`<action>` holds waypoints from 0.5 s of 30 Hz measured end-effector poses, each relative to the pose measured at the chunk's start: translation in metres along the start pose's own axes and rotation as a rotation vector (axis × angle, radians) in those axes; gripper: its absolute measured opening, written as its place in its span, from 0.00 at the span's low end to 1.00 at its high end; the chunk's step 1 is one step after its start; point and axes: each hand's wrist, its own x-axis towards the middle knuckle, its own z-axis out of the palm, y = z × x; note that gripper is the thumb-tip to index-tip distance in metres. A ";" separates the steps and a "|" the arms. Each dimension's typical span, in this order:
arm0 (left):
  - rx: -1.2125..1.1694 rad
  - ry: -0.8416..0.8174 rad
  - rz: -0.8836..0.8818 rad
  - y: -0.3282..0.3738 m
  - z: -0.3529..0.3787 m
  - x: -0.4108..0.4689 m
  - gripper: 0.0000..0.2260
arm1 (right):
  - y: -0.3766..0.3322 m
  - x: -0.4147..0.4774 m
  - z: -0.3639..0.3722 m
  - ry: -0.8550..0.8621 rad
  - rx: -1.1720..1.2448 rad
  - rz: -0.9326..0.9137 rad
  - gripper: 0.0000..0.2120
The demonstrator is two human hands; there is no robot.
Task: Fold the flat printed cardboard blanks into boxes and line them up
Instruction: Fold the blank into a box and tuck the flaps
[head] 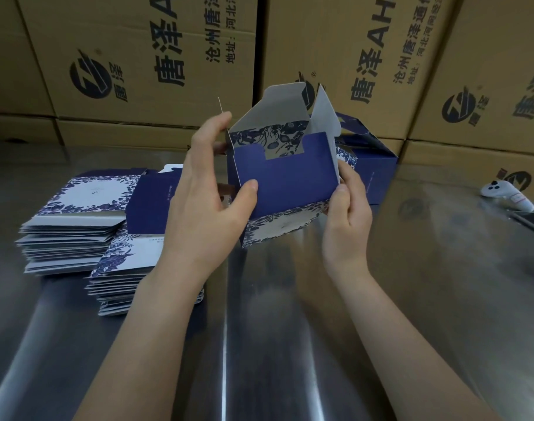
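Observation:
A half-formed navy and white floral box (285, 180) is held up above the steel table, its end flaps standing open at the top. My left hand (208, 196) grips its left side, thumb on the navy front panel and fingers curled over the left edge. My right hand (347, 208) pinches the lower right corner. Two stacks of flat printed blanks (74, 226) lie on the table to the left, the nearer stack partly hidden by my left forearm. A folded navy box (372, 165) stands behind the held one at the right.
The reflective steel table (290, 329) fills the foreground. Large brown shipping cartons (156, 65) wall off the back. A white controller (505, 196) and a dark flat object (533, 221) lie at the far right.

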 end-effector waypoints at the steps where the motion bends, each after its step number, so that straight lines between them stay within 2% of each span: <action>1: 0.006 0.013 0.003 0.000 0.001 0.000 0.32 | 0.001 -0.001 0.000 0.000 -0.025 -0.021 0.16; 9: 0.001 0.165 -0.002 -0.002 0.012 -0.005 0.29 | 0.000 -0.004 0.003 -0.037 -0.124 -0.131 0.20; 15: -0.133 0.237 -0.119 -0.002 0.019 -0.010 0.25 | -0.009 -0.003 0.006 -0.030 -0.091 -0.022 0.16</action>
